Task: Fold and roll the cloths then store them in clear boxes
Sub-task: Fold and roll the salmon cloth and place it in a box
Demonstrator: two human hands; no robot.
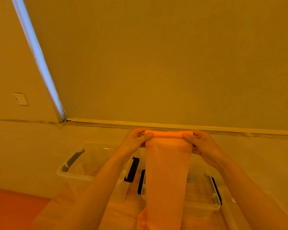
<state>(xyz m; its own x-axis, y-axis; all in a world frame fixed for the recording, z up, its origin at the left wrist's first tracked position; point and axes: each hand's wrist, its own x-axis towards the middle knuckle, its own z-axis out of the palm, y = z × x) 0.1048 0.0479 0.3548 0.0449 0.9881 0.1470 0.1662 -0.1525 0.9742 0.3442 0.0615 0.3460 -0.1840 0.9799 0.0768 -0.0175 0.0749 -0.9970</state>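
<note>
Left hand [136, 138] and right hand [201, 143], raised side by side, each pinching one end of the rolled top of an orange cloth [167, 163]; remaining length hanging straight down between the forearms. Below, two clear boxes: left box [73, 170] and right box [206, 205], side by side with black latches, behind the cloth
</note>
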